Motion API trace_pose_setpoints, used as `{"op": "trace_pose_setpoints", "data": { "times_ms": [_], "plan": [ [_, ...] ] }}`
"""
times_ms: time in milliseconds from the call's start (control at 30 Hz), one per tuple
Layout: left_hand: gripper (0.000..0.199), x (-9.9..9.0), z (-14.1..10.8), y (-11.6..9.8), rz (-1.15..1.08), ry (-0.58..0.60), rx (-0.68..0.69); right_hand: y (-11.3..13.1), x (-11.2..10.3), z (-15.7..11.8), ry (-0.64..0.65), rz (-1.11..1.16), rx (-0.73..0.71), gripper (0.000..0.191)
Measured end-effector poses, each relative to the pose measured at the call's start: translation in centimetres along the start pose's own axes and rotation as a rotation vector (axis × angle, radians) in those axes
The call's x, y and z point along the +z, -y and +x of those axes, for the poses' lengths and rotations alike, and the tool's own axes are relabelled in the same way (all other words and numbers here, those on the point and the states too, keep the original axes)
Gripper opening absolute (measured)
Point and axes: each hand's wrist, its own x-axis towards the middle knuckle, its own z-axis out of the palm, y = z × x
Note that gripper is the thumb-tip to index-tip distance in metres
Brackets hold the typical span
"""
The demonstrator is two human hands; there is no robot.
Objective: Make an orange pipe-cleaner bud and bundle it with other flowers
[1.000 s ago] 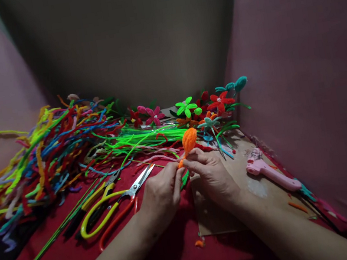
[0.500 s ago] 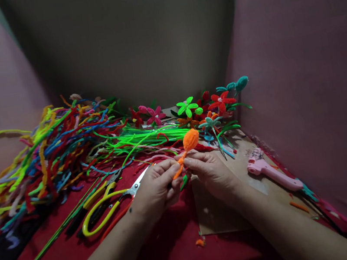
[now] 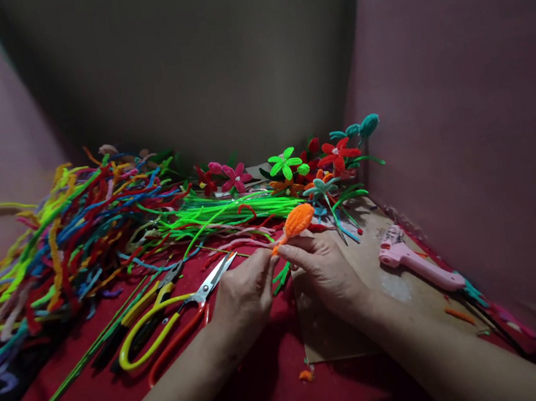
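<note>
An orange pipe-cleaner bud [image 3: 299,220] with a fuzzy oval head is held up between my two hands, its head tilted to the upper right. My left hand [image 3: 246,288] is closed on the lower end of its short orange stem. Thumb and fingers of my right hand [image 3: 327,269] pinch the stem just under the head. A green pipe-cleaner piece [image 3: 281,278] hangs below the pinch, partly hidden by my hands. Left of my left hand lie scissors [image 3: 204,292] with one yellow and one red handle, blades parted, beside yellow-and-black pliers [image 3: 154,300].
A heap of coloured pipe cleaners [image 3: 60,240] fills the left side. Green stems [image 3: 239,208] lie behind my hands, with finished pipe-cleaner flowers [image 3: 337,155] beyond. A pink glue gun [image 3: 418,265] rests on cardboard [image 3: 341,338] at right. Red cloth [image 3: 259,398] covers the table.
The orange bud has tipped further to the right. My left hand has turned, its fingers now closed lower on the stem. The view has shifted slightly.
</note>
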Motion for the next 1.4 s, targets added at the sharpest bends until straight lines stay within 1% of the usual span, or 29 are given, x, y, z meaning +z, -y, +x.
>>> {"op": "trace_pose_setpoints", "data": {
  "times_ms": [33,67,100,200,267,400,467,533,567,600,633,700,733,767,800,833,900,967,1000,1067,1133,1200,1233,1267,1300,1333,1400],
  "plan": [
    [0.017,0.0,0.0,-0.1,-0.026,0.012,-0.022,0.0,0.0,0.0,0.014,-0.005,0.001,0.012],
    [0.019,-0.1,0.1,-0.3,-0.096,0.039,-0.072,0.1,-0.1,0.0,0.036,-0.001,0.006,0.013],
    [0.022,-0.2,0.2,-0.5,-0.200,0.077,-0.147,0.1,-0.1,0.0,0.062,0.010,0.013,0.012],
    [0.024,-0.6,0.5,-1.1,-0.602,0.210,-0.423,0.2,-0.3,0.1,0.143,0.079,0.036,0.012],
    [0.023,-0.8,0.6,-1.3,-0.825,0.289,-0.544,0.2,-0.4,0.2,0.179,0.132,0.076,0.013],
    [0.019,-1.0,0.6,-1.2,-1.090,0.396,-0.619,0.0,-0.4,0.3,0.254,0.242,0.156,0.013],
    [0.018,-1.0,0.7,-1.1,-1.165,0.467,-0.640,-0.1,-0.4,0.3,0.261,0.291,0.145,0.009],
    [0.019,-1.0,0.7,-0.9,-1.140,0.511,-0.636,-0.1,-0.3,0.3,0.223,0.307,0.118,0.006],
    [0.021,-0.9,0.7,-0.9,-1.062,0.495,-0.608,-0.1,-0.2,0.3,0.189,0.299,0.106,0.005],
    [0.023,-0.8,0.7,-0.8,-0.937,0.450,-0.557,-0.1,-0.2,0.2,0.146,0.286,0.094,0.004],
    [0.024,-0.7,0.6,-0.7,-0.780,0.377,-0.479,-0.1,-0.1,0.2,0.100,0.268,0.084,0.004],
    [0.022,-0.4,0.4,-0.5,-0.452,0.187,-0.275,-0.1,0.1,0.0,0.024,0.222,0.066,0.006],
    [0.019,-0.2,0.3,-0.4,-0.325,0.106,-0.186,-0.1,0.1,-0.1,0.000,0.197,0.059,0.008],
    [0.017,-0.1,0.2,-0.4,-0.249,0.058,-0.132,-0.2,0.2,-0.2,-0.011,0.170,0.056,0.008],
    [0.017,-0.1,0.2,-0.4,-0.238,0.039,-0.121,-0.2,0.2,-0.2,-0.007,0.147,0.052,0.008],
    [0.020,-0.1,0.2,-0.4,-0.280,0.055,-0.160,-0.2,0.1,-0.2,0.011,0.129,0.053,0.008],
    [0.026,-0.2,0.3,-0.6,-0.473,0.163,-0.335,-0.2,0.0,-0.2,0.068,0.129,0.055,0.008],
    [0.025,-0.5,0.5,-0.6,-0.714,0.283,-0.503,-0.2,-0.2,-0.2,0.141,0.152,0.056,0.009],
    [0.023,-0.6,0.5,-0.6,-0.823,0.335,-0.558,-0.1,-0.3,-0.1,0.175,0.163,0.064,0.010],
    [0.020,-0.8,0.6,-0.4,-1.015,0.424,-0.616,0.0,-0.4,-0.1,0.225,0.183,0.078,0.010],
    [0.019,-0.9,0.6,-0.4,-1.165,0.499,-0.638,0.1,-0.4,-0.1,0.263,0.207,0.083,0.010],
    [0.019,-0.9,0.6,-0.4,-1.232,0.555,-0.639,0.1,-0.4,0.0,0.275,0.226,0.063,0.012],
    [0.020,-0.9,0.6,-0.5,-1.208,0.569,-0.630,0.1,-0.3,0.0,0.265,0.227,0.050,0.012],
    [0.021,-0.8,0.6,-0.5,-1.132,0.563,-0.606,0.0,-0.3,0.0,0.246,0.223,0.041,0.012],
    [0.023,-0.8,0.5,-0.5,-1.004,0.522,-0.562,-0.1,-0.2,-0.1,0.214,0.218,0.036,0.011],
    [0.024,-0.6,0.5,-0.5,-0.835,0.447,-0.494,-0.2,-0.1,-0.1,0.176,0.217,0.036,0.010],
    [0.023,-0.3,0.3,-0.3,-0.468,0.227,-0.297,-0.4,0.0,-0.1,0.102,0.210,0.053,0.009]
  ]
}}
